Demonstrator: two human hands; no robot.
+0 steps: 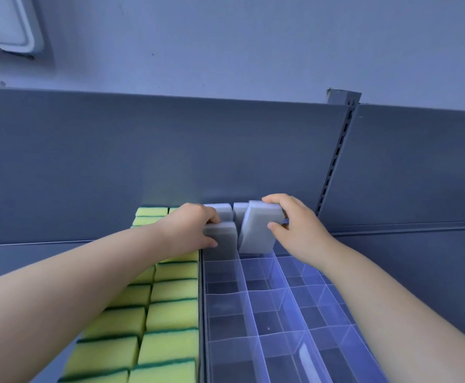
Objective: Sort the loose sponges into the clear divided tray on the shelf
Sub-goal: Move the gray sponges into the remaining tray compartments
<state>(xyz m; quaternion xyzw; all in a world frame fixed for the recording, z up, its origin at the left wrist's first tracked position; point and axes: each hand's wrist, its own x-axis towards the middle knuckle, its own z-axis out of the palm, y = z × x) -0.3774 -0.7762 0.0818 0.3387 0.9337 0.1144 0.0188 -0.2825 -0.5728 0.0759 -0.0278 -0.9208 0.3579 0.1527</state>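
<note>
Head view: both forearms are cut off by the lower frame edge, where the near ends of the clear divided tray (253, 293) and of the yellow-green sponges (170, 313) are also lost. The far end of the yellow-green rows and part of the rear grey sponges (221, 210) are covered by the left hand (195, 228). A white fixture (4, 23) at upper left is cropped, and its kind cannot be made out. Whether the lower edge of the tilted grey sponge (259, 230) sits inside its compartment cannot be told.

The tray is set on a grey shelf (419, 258), its far end against the grey back panel (143, 161), just beside the packed yellow-green rows. A slotted upright (336, 156) is seen to the right, and a pale wall (253, 37) above. Most compartments show only the tray floor. The two rear grey sponges are stood in the farthest cells.

The upright grey sponge (221, 239) is gripped at its top by the left hand, fingers (210, 215) curled over the far side and thumb on the near face, in the left column just in front of the rear pair. The tilted grey sponge is held by the right hand (295, 225), fingers over its top and thumb at its right edge, above the middle column.
</note>
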